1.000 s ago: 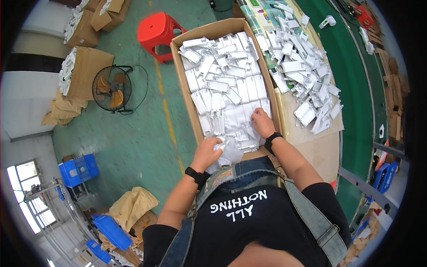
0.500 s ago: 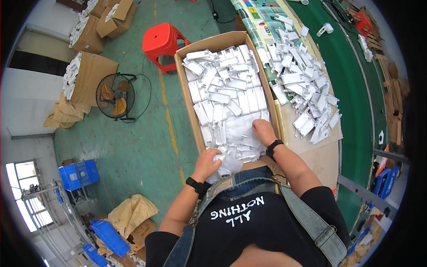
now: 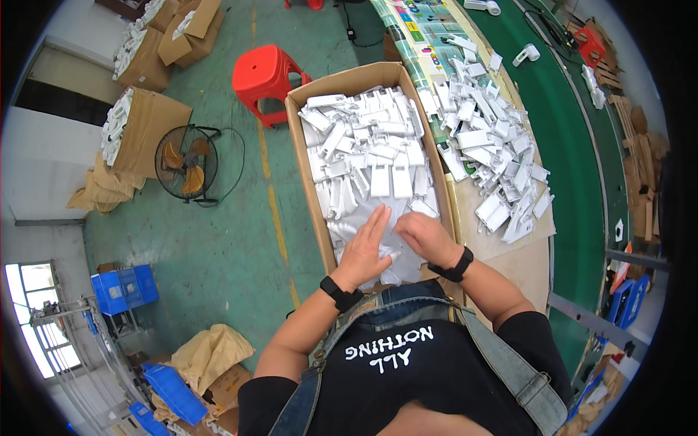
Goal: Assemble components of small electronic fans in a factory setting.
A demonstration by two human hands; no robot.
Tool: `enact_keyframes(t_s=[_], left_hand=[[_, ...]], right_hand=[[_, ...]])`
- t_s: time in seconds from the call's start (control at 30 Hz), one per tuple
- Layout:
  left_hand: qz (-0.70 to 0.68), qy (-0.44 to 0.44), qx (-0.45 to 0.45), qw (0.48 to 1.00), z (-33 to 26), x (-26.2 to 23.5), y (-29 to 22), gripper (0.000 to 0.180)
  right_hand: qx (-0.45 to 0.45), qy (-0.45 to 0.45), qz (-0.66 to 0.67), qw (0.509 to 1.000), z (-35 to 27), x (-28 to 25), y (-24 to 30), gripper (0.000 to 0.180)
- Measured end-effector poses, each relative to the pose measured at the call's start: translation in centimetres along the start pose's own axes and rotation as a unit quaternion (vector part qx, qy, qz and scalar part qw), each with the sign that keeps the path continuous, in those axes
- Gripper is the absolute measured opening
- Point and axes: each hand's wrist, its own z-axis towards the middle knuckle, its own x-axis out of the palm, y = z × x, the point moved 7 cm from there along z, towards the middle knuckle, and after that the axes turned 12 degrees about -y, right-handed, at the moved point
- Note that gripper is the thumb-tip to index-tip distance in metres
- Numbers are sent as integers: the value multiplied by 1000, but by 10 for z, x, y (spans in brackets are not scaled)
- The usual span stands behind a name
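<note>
White plastic parts fill the cardboard box; at its 6 o'clock end, left hand lies flat, fingers apart, right hand curled on them.

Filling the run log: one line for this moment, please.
left hand: flat on white parts | right hand: on parts | cardboard box: full

Black short-sleeved shirt under blue denim dungarees

Both forearms are bare below the sleeves, and each wrist carries a black band, the left hand and the right hand alike; pale lettering runs across the shirt's chest, with grey-blue straps and a metal buckle toward 4 o'clock
</note>
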Motion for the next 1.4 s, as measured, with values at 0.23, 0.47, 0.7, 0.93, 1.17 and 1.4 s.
enact_keyframes(t_s=[0.23,0.47,0.7,0.93,1.17,1.4], left_hand=[[-59,-81,46,994,14,-26,-11,30],[-149,-220,13,964,57,-113,-38,28],[-172,-266,74,945,63,-160,-86,22],[-168,-328,97,925,21,-185,-78,20],[-290,-317,22,903,-36,-173,-31,11],[-493,-325,-193,784,-63,-152,2,10]], right_hand=[[-13,24,130,991,9,-17,56,19],[337,-233,256,875,-9,-61,-50,17],[476,57,70,875,-126,-24,-151,34],[489,75,-120,861,-180,33,-168,65],[523,25,-83,848,-182,35,-161,75],[461,-174,339,802,-78,2,-68,67]])
